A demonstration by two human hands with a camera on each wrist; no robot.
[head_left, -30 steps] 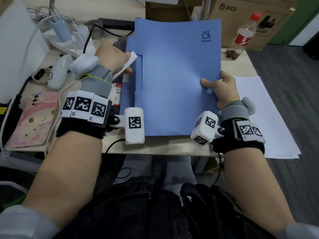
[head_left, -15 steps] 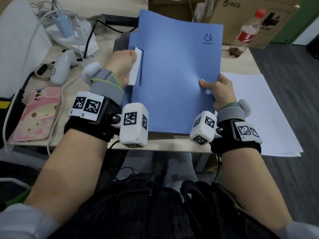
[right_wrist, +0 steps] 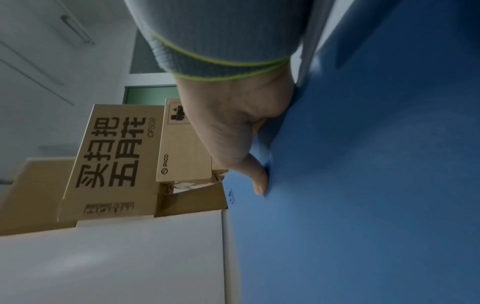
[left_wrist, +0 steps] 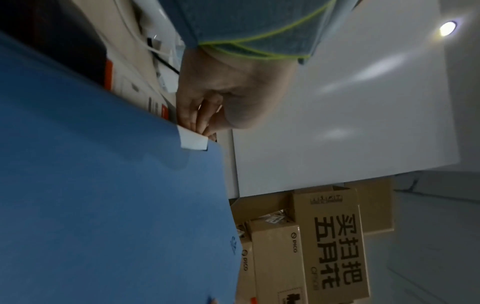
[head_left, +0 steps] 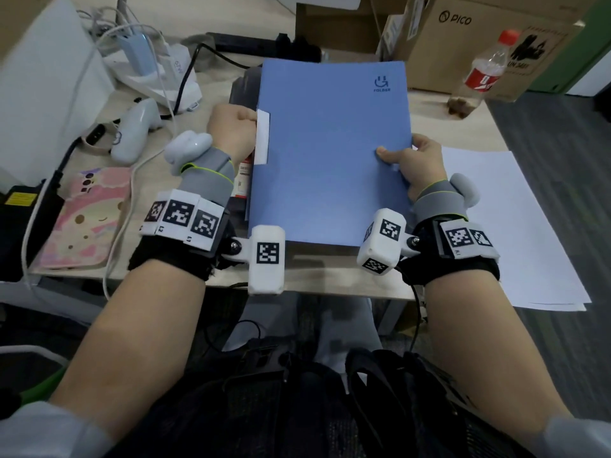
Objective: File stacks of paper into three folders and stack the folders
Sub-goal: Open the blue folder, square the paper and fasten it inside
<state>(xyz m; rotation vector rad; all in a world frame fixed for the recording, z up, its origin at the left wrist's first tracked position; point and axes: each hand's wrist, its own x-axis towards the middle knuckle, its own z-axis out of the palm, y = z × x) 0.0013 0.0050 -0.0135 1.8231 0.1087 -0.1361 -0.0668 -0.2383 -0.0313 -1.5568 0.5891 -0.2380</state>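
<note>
A blue folder is held closed between both hands, just above the desk's front part. My left hand pinches its left edge at the notch, where a strip of white paper shows. In the left wrist view the fingers curl onto that paper tab at the folder's edge. My right hand grips the right edge, thumb on the cover and fingers hidden beneath. The right wrist view shows the thumb pressed on the blue cover. A stack of white paper lies to the right.
A cola bottle and cardboard boxes stand at the back right. Left of the folder lie a pink phone case, a white controller, a charger with cables and a small labelled box.
The loose white sheet at the left edge has gone into the folder; only a strip shows in the notch. The folder has tipped flatter and come lower, and my left hand has shifted onto its edge.
</note>
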